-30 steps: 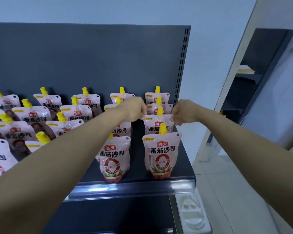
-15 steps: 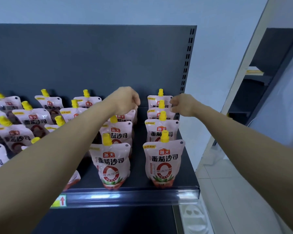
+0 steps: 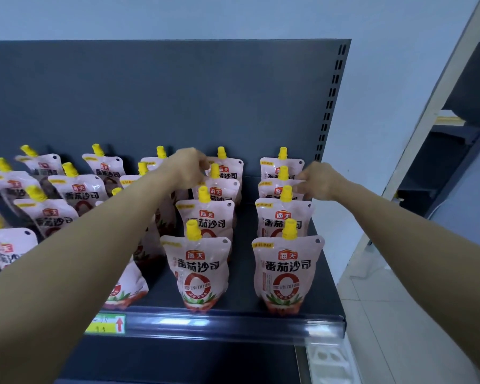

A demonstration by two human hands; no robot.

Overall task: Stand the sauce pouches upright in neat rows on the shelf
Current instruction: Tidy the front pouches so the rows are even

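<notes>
Toward the back of the shelf [image 3: 244, 273], where sauce pouches [image 3: 200, 273] are standing upright in rows, the left hand [image 3: 187, 169] is pinching the top corner of an inner-column pouch [image 3: 225, 189] while the right hand [image 3: 316, 181] is pinching an end-column pouch [image 3: 272, 189].

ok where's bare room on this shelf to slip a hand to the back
The widest bare strip of shelf runs front to back between the rightmost row of pouches and the next row. Right of the rightmost row only a thin edge shows. The left pouches stand crowded and leaning.
</notes>
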